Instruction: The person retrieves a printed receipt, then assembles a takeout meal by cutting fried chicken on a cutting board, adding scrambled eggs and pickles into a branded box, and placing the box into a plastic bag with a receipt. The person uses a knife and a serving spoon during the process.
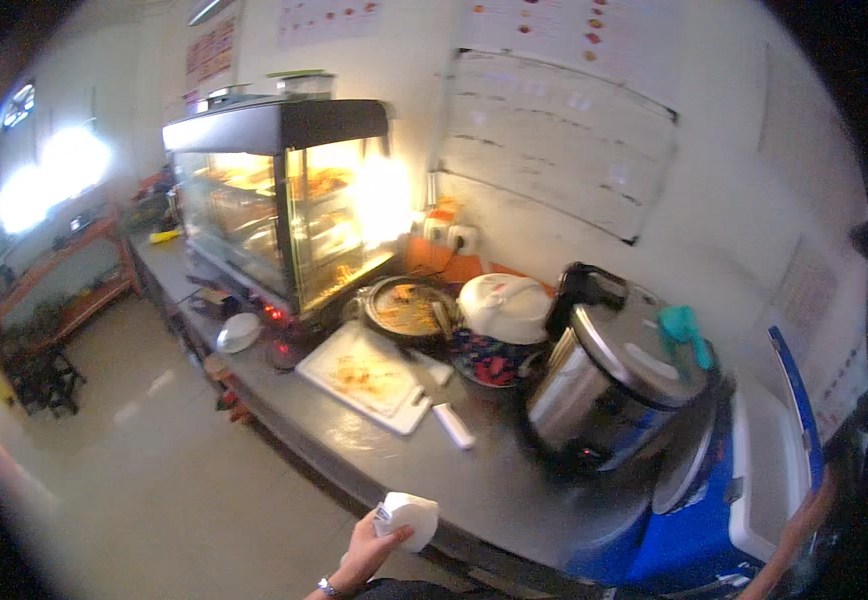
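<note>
My left hand (371, 546) grips a small white round container (413, 519), perhaps a cup or bowl, just off the counter's front edge. Far to the right, my right hand (826, 487) is at the lower edge of the blue lid (794, 405) of a cool box, seemingly gripping it; its fingers are blurred and dark. The lid stands raised above the box's white liner (760, 472), and the body (685, 540) is blue. What lies inside the box cannot be made out.
On the steel counter (374, 457) are a stained white cutting board (359, 375), a white-handled knife (452, 427), a pan of food (407, 307), a white-lidded pot (503, 307) and a large steel urn (591, 397). A lit glass food warmer (284, 217) stands farther left.
</note>
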A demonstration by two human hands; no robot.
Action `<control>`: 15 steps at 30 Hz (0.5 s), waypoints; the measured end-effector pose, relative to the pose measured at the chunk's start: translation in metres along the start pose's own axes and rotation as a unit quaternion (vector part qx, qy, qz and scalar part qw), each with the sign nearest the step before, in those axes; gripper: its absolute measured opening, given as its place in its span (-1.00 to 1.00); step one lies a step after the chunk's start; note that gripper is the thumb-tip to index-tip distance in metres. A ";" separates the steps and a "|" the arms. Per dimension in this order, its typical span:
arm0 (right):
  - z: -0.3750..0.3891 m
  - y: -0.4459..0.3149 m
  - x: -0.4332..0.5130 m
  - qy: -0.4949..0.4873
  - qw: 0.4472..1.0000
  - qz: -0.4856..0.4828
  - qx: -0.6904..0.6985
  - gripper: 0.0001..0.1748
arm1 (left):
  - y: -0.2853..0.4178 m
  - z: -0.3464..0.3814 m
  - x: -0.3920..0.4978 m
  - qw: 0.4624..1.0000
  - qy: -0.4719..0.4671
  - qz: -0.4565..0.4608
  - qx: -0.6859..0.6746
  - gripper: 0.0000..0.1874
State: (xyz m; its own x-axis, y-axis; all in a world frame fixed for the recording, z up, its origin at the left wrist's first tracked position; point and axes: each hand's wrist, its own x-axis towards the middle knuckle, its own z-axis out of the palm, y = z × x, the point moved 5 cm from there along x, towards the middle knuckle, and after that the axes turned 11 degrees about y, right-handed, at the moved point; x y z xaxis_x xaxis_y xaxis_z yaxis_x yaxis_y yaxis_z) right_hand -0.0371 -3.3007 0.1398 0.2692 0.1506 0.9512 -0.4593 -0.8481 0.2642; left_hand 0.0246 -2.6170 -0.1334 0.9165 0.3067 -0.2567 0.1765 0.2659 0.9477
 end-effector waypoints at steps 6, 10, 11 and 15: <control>-0.014 -0.083 -0.058 -0.092 0.994 0.016 -0.053 -0.50 | 0.022 -0.186 -0.034 0.977 0.211 -0.003 -0.018 -0.64; -0.032 -0.195 -0.056 -0.157 0.975 0.141 0.073 -0.53 | 0.036 -0.255 -0.040 0.951 0.291 0.001 -0.105 -0.57; -0.039 -0.243 -0.050 -0.161 0.966 0.123 0.161 -0.53 | 0.038 -0.265 -0.037 0.944 0.308 0.002 -0.116 -0.56; -0.048 -0.499 -0.045 -0.345 0.710 0.182 0.586 -0.74 | 0.047 -0.286 0.013 0.958 0.268 0.024 -0.094 -0.50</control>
State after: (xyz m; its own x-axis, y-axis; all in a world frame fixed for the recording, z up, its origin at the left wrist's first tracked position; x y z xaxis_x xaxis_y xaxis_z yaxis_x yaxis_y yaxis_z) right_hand 0.1393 -2.8598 -0.0267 0.8500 -0.1288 0.5109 0.3060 -0.6687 -0.6776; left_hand -0.0576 -2.3386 -0.1463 0.5967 0.7354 -0.3211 0.0246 0.3831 0.9234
